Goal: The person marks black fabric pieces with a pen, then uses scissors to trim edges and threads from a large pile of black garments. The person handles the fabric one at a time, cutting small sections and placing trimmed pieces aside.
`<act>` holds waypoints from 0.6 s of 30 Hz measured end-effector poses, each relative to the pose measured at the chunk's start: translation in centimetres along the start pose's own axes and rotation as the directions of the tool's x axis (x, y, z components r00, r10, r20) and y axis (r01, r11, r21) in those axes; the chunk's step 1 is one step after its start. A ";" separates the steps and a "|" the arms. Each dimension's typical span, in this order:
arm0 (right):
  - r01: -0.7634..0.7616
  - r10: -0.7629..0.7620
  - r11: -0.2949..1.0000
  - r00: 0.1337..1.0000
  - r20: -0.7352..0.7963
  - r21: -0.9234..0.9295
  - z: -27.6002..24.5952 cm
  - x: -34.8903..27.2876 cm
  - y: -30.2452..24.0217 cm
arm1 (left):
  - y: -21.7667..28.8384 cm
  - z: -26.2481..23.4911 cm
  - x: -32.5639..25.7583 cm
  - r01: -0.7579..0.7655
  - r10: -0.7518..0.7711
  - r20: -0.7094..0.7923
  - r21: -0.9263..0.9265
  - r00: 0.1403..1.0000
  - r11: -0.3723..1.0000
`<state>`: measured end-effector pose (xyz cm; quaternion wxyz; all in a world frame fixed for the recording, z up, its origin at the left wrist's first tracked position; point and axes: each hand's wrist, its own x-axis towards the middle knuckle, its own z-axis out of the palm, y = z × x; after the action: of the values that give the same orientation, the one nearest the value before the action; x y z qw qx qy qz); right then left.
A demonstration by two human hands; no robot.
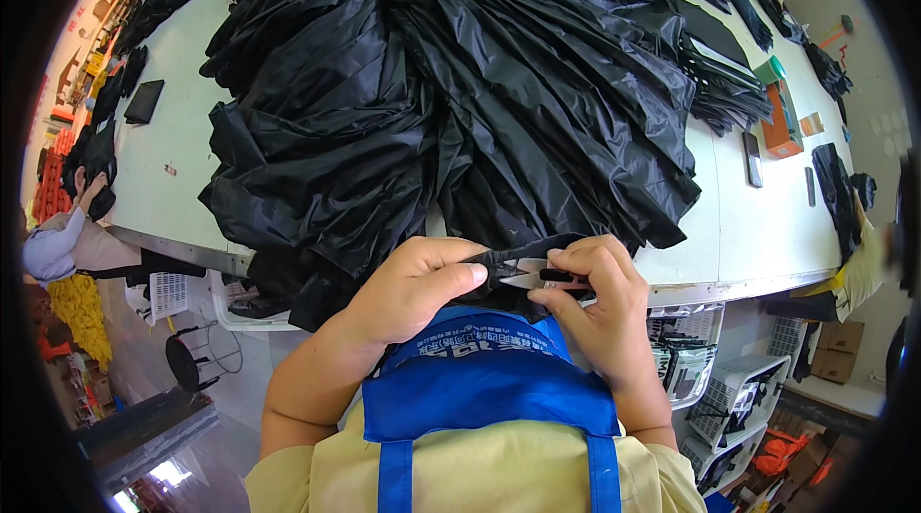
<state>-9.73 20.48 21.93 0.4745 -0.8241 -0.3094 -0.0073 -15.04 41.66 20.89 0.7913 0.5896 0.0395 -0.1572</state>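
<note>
A large heap of shiny black fabric pieces (pixel 537 101) covers the middle of the table, bunched together at its far end. Close to my body, my left hand (pixel 417 283) is closed on the edge of a black fabric piece (pixel 523 303), thumb on top. My right hand (pixel 602 297) grips a pair of thread snips (pixel 523 274) with pale metal blades pointing left toward my left thumb. The blades lie against the held cloth; whether a thread sits between them is too small to tell.
The white table (pixel 177 182) has a black wallet-like item (pixel 144 102) at left. On the right are more black fabric stacks (pixel 715 72), an orange box (pixel 782 120) and a dark phone-like item (pixel 752 160). White crates (pixel 734 398) stand below. Another person's hands (pixel 91 192) work at far left.
</note>
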 end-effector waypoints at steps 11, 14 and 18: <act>-0.019 0.018 0.999 0.999 0.027 0.038 -0.3 0.7 -0.2 | 0.8 -0.2 -0.1 -0.006 0.005 0.005 0.173 1.000 0.985; -0.044 0.042 0.997 0.998 0.042 0.063 -0.3 0.6 -0.1 | 0.8 0.0 0.0 -0.013 0.011 0.010 0.222 1.000 0.975; 0.000 -0.002 0.997 1.000 0.025 0.079 0.1 0.8 0.0 | 0.4 -0.1 -0.1 0.017 -0.018 0.006 0.165 1.000 0.986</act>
<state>-9.09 21.00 22.08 0.5027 -0.8045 -0.3158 0.0151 -14.97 41.87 21.23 0.7383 0.6523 0.0287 -0.1690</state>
